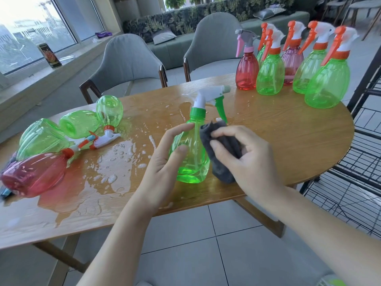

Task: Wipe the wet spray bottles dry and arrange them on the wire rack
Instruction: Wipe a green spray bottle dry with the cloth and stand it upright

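While my left hand [165,159] is gripping the green spray bottle [192,149] upright over the wet table [278,129], my right hand [245,155] is clutching a grey cloth [221,153] against its side, wire rack [354,182] standing just right.

The wooden table [288,139] is wet with puddles [115,159]. Bottles lie at its left [41,139]. Others stand at its far right [270,73].

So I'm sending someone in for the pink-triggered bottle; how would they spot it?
Look at the wooden table's far right end, where the upright bottles stand. The red bottle is leftmost there, alone in having a grey head and pink trigger; its neighbours' triggers are orange.
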Action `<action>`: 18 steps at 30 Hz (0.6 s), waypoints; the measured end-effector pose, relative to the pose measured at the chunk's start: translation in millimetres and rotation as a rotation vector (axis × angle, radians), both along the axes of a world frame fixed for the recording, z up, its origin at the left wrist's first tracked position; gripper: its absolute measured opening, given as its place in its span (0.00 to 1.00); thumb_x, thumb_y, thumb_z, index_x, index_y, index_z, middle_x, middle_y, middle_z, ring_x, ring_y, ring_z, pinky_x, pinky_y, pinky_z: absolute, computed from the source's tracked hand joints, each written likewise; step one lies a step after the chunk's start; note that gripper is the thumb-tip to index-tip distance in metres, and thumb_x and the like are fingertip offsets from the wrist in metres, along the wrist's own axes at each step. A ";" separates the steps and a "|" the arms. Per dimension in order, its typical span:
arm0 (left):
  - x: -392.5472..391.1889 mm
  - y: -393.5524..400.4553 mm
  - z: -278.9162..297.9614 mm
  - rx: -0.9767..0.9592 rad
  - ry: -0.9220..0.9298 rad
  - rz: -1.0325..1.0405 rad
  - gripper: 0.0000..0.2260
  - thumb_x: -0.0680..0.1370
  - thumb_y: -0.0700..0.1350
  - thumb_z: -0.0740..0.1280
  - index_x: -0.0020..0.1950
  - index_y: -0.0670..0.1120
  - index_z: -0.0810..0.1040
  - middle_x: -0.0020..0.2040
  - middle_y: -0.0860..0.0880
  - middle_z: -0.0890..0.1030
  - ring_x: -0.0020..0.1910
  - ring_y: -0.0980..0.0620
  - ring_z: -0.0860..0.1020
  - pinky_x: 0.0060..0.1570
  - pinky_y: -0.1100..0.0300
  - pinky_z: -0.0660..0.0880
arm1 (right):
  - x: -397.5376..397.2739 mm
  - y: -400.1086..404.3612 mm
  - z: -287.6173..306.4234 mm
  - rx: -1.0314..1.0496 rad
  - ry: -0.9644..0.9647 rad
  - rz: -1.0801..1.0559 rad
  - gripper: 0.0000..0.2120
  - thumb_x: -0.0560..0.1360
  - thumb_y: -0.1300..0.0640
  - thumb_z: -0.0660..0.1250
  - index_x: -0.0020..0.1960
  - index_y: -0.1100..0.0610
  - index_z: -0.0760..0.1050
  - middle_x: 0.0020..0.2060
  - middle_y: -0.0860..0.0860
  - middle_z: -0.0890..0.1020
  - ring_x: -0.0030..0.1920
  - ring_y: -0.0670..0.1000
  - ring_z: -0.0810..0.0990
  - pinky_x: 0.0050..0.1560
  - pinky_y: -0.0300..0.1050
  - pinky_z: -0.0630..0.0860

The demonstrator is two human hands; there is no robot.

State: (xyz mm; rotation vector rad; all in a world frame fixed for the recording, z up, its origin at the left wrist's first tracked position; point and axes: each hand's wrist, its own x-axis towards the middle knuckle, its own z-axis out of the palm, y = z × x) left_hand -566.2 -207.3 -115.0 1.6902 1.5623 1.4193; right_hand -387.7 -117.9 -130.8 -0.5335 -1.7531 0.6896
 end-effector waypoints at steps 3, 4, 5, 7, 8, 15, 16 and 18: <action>-1.8 0.9 -2.5 -0.005 -0.078 0.043 0.16 0.85 0.52 0.63 0.73 0.57 0.74 0.70 0.58 0.77 0.75 0.55 0.72 0.74 0.56 0.68 | 1.2 -9.8 -9.5 0.145 -0.085 0.042 0.06 0.75 0.65 0.76 0.51 0.59 0.85 0.50 0.52 0.84 0.53 0.49 0.83 0.55 0.40 0.76; -3.0 1.7 -2.9 -0.002 -0.094 0.064 0.16 0.85 0.53 0.64 0.73 0.57 0.74 0.70 0.56 0.78 0.74 0.51 0.74 0.75 0.51 0.69 | 1.4 -12.3 -12.2 0.179 -0.111 0.063 0.06 0.74 0.65 0.76 0.51 0.59 0.85 0.50 0.53 0.83 0.52 0.50 0.83 0.54 0.39 0.76; -4.3 2.6 -3.3 -0.002 -0.112 0.082 0.16 0.85 0.54 0.64 0.73 0.59 0.75 0.70 0.53 0.78 0.74 0.48 0.74 0.76 0.45 0.69 | 1.5 -14.0 -14.5 0.212 -0.137 0.087 0.05 0.75 0.65 0.76 0.50 0.59 0.85 0.50 0.54 0.83 0.51 0.51 0.83 0.53 0.39 0.77; -6.1 3.5 -2.5 -0.018 -0.151 0.107 0.16 0.84 0.56 0.64 0.72 0.62 0.75 0.72 0.50 0.78 0.74 0.44 0.74 0.76 0.36 0.68 | 0.1 -16.2 -18.0 0.296 -0.193 0.120 0.05 0.76 0.65 0.75 0.51 0.60 0.85 0.50 0.55 0.82 0.49 0.50 0.82 0.53 0.37 0.76; -6.6 3.6 -2.3 -0.028 -0.171 0.110 0.16 0.84 0.57 0.64 0.72 0.63 0.75 0.73 0.49 0.77 0.75 0.44 0.74 0.76 0.35 0.68 | -0.9 -16.7 -19.3 0.341 -0.216 0.121 0.04 0.77 0.65 0.75 0.51 0.60 0.85 0.50 0.55 0.81 0.49 0.51 0.82 0.54 0.35 0.75; -9.2 -1.6 -3.4 -0.046 -0.280 0.032 0.20 0.81 0.60 0.68 0.73 0.63 0.77 0.73 0.42 0.78 0.73 0.33 0.74 0.73 0.25 0.66 | -2.5 -5.7 -9.0 0.369 -0.150 0.032 0.04 0.78 0.65 0.74 0.53 0.61 0.86 0.51 0.56 0.84 0.50 0.50 0.83 0.57 0.36 0.76; -9.6 -2.6 -3.6 -0.047 -0.277 0.010 0.19 0.81 0.58 0.68 0.73 0.61 0.77 0.73 0.43 0.78 0.73 0.33 0.74 0.73 0.26 0.67 | -3.4 -3.0 -5.2 0.343 -0.112 -0.009 0.05 0.78 0.65 0.74 0.53 0.61 0.86 0.52 0.56 0.84 0.52 0.50 0.83 0.58 0.36 0.75; -9.9 -4.4 -3.4 -0.050 -0.261 -0.027 0.18 0.82 0.55 0.68 0.73 0.60 0.78 0.74 0.46 0.78 0.75 0.36 0.74 0.73 0.27 0.68 | -4.9 3.3 1.3 0.290 -0.049 -0.080 0.06 0.78 0.65 0.74 0.54 0.62 0.85 0.53 0.55 0.85 0.54 0.49 0.83 0.59 0.36 0.74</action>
